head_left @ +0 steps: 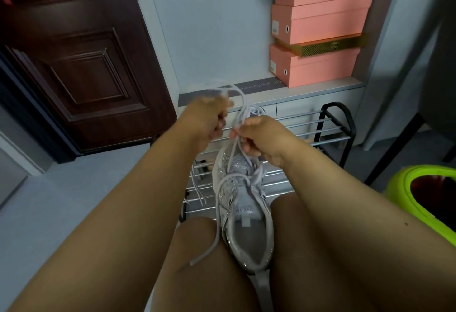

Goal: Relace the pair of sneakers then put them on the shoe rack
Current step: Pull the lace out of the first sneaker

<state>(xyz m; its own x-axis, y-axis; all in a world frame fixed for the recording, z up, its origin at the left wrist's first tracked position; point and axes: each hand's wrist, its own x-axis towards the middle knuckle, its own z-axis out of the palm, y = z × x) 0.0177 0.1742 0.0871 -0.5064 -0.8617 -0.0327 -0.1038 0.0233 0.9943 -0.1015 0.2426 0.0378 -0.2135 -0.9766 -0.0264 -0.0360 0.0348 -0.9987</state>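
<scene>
A white, glittery sneaker [244,215] lies between my knees with its heel toward me and its toe pointing at the shoe rack [330,124]. Its white lace [240,111] runs up from the eyelets in loose loops, and one free end hangs over my left thigh. My left hand [208,119] is raised above the toe, blurred, fingers curled round a strand of the lace. My right hand [261,136] pinches other strands just above the toe. The second sneaker is not visible.
The metal-bar rack with a black frame stands right in front of my knees against a low white cabinet [296,99]. Pink shoe boxes [318,30] are stacked on the cabinet. A dark wooden door [74,65] is to the left, a lime-green bin [424,193] to the right.
</scene>
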